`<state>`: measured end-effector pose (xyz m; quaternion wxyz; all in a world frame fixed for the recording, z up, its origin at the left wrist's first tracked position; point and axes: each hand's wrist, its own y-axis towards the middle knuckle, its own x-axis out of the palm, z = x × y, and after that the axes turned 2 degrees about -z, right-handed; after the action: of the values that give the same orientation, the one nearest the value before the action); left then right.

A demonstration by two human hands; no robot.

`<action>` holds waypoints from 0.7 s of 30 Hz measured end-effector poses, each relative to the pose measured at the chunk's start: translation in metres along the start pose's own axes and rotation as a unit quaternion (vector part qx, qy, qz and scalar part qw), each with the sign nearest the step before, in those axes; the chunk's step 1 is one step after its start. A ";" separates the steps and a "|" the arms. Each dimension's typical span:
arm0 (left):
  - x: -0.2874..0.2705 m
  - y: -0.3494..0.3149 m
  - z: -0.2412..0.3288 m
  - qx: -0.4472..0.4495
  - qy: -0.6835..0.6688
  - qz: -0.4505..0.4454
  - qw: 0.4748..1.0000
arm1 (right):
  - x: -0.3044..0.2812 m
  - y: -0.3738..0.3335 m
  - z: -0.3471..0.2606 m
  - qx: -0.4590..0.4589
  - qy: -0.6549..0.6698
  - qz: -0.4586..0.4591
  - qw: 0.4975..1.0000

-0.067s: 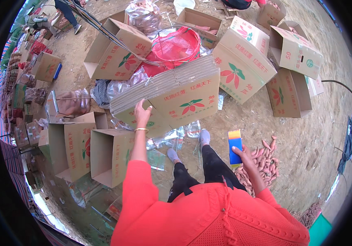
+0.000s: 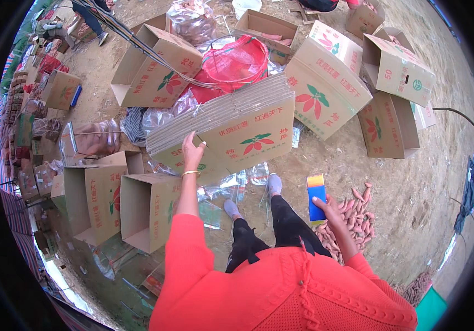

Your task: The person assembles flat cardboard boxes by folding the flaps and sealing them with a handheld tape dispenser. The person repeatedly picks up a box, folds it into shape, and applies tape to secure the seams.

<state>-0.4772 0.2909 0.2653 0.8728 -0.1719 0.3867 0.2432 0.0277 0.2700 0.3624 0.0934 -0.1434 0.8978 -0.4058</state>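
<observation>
A stack of flattened cardboard boxes (image 2: 267, 121) leans on edge in front of me, its front face printed in red and green. My left hand (image 2: 194, 151), with a bracelet at the wrist, grips the top edge of the front one near its left end. Some fingertips are hidden behind the cardboard. On the right, my right hand (image 2: 330, 209) is closed around a blue tape dispenser (image 2: 317, 201) with an orange-yellow end. It is held above the ground beside my right leg.
Sweet potatoes (image 2: 358, 218) lie heaped by my right leg. Open cartons stand on both sides, including one carton (image 2: 143, 212) at my left. A red bag (image 2: 237, 60) is behind the stack, with thin rods above it. Clear plastic sheets (image 2: 226, 187) lie near my feet. Other people are at the far edge.
</observation>
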 end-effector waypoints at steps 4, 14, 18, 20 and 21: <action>0.035 0.013 0.031 -0.011 0.078 -0.051 0.996 | -0.023 0.021 -0.008 -0.006 -0.017 0.018 1.000; 0.083 0.013 0.019 0.019 0.254 -0.125 0.959 | -0.046 0.049 -0.012 0.001 -0.016 0.037 0.999; 0.080 0.017 0.036 0.015 0.266 -0.113 0.957 | -0.047 0.050 -0.011 0.022 -0.021 0.034 0.999; 0.076 0.021 0.035 0.016 0.237 -0.098 0.966 | -0.042 0.054 -0.013 0.027 -0.027 0.045 0.998; 0.076 0.017 0.037 0.006 0.239 -0.096 0.966 | -0.039 0.052 -0.016 0.029 -0.029 0.037 0.998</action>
<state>-0.4204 0.3451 0.2290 0.7756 -0.2560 0.5668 0.1077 0.0504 0.3271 0.3352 0.1381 -0.1187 0.8873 -0.4237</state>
